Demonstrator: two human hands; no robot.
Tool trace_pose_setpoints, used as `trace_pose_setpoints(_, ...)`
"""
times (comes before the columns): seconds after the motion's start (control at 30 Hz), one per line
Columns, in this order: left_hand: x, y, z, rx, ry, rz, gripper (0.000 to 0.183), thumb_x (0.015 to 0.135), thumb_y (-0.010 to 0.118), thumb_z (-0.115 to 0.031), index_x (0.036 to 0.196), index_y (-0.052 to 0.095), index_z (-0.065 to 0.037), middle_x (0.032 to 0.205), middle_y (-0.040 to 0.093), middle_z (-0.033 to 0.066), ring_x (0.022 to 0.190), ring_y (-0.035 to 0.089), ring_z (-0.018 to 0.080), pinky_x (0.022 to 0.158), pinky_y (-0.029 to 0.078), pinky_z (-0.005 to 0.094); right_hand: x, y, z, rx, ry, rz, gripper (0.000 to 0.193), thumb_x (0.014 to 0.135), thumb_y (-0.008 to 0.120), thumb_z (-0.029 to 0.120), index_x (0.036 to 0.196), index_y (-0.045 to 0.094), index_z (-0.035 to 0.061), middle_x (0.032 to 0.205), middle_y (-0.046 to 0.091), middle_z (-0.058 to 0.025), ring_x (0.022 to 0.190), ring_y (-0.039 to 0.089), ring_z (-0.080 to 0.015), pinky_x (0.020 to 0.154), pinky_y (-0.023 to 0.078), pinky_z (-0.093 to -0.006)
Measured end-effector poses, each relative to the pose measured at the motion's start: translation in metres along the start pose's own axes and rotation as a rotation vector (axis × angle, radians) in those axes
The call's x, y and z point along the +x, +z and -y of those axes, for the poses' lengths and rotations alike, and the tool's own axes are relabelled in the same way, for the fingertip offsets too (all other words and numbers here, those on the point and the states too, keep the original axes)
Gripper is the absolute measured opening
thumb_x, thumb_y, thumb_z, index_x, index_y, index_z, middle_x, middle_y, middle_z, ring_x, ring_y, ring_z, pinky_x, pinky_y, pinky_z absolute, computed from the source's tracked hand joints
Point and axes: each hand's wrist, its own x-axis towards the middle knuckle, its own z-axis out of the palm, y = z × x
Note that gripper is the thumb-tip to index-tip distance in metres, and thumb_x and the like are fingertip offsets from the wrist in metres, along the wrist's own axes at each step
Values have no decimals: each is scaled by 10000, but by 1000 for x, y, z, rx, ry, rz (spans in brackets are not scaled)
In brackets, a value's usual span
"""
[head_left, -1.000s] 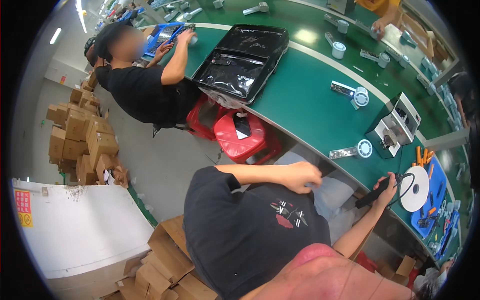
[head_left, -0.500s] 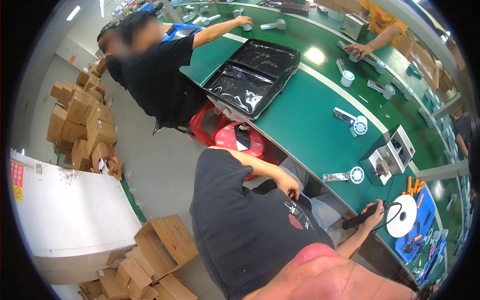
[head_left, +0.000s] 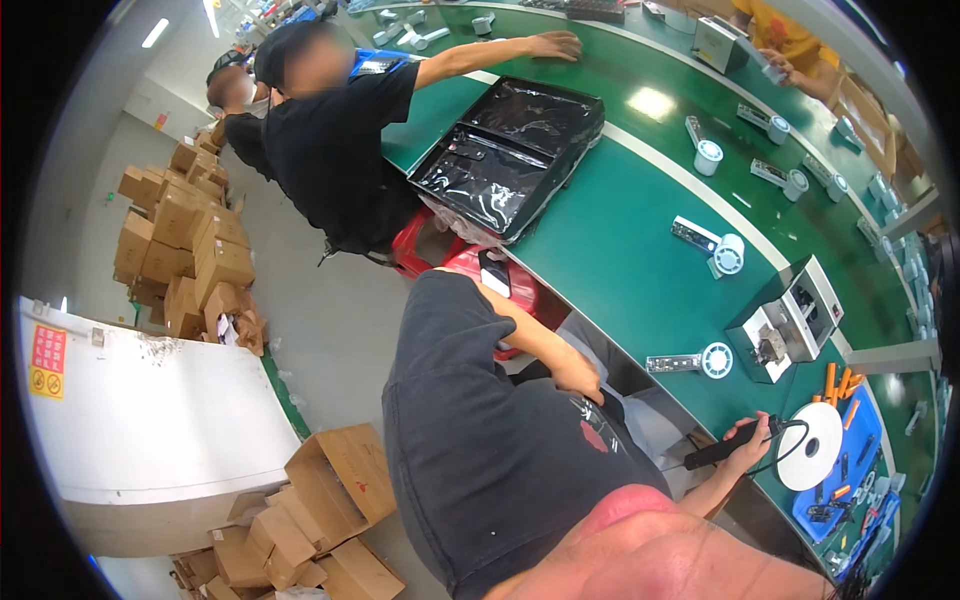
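My right hand [head_left: 748, 452] is wrapped around a black corded electric screwdriver [head_left: 715, 450], held level at the bench edge; its cord loops off to the right. My left hand [head_left: 578, 376] rests in my lap against my shirt, its fingers mostly hidden. On the green bench [head_left: 620, 270] in front of me lies a pale handheld fan [head_left: 716, 360] with a round slotted head and an uncovered handle showing a circuit board. A second opened fan [head_left: 728, 254] lies farther off. Between them and the right side stands a grey metal screw feeder [head_left: 785, 325].
A white reel [head_left: 809, 447], orange cylindrical cells [head_left: 848, 384] and a blue tray [head_left: 868, 430] of small parts sit at right. A black plastic-wrapped case [head_left: 505, 155] stands at far left. More fans [head_left: 708, 157] line the conveyor. Co-workers [head_left: 335, 140] sit nearby. Cartons [head_left: 340, 480] are stacked behind.
The co-worker in black has let go of a fan part and stretched the hand rightward. The co-worker in yellow has lifted a fan off the belt. My hands stay nearly in place.
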Motion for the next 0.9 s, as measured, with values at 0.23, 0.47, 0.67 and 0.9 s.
trace_pose_setpoints(0.23,27,8,-8,119,-97,-35,258,928,664,-192,1054,584,19,845,707,238,847,699,483,707,520,590,-1,-3,-3,-23,1,-26,371,1119,565,368,1230,574,14,778,615,-97,504,540,-151,434,412,-283)
trace_pose_setpoints(0.47,69,25,4,54,68,-75,296,916,692,-237,1056,621,13,933,723,242,934,703,468,757,525,592,2,0,2,-26,9,14,346,1123,558,348,1230,574,19,778,615,-95,505,541,-148,431,404,-273)
trace_pose_setpoints(0.67,89,26,8,1,243,-109,328,916,705,-280,1067,649,6,995,734,241,1004,706,457,796,530,595,3,-3,-3,-20,10,3,345,1111,584,351,1225,574,26,765,622,-92,494,539,-144,430,404,-274)
trace_pose_setpoints(0.9,96,28,17,-44,199,-21,359,916,709,-301,1157,685,-36,1075,733,216,1051,708,438,835,554,564,-2,1,0,-33,4,-39,354,1114,578,355,1233,576,22,774,625,-95,499,542,-147,433,405,-280)
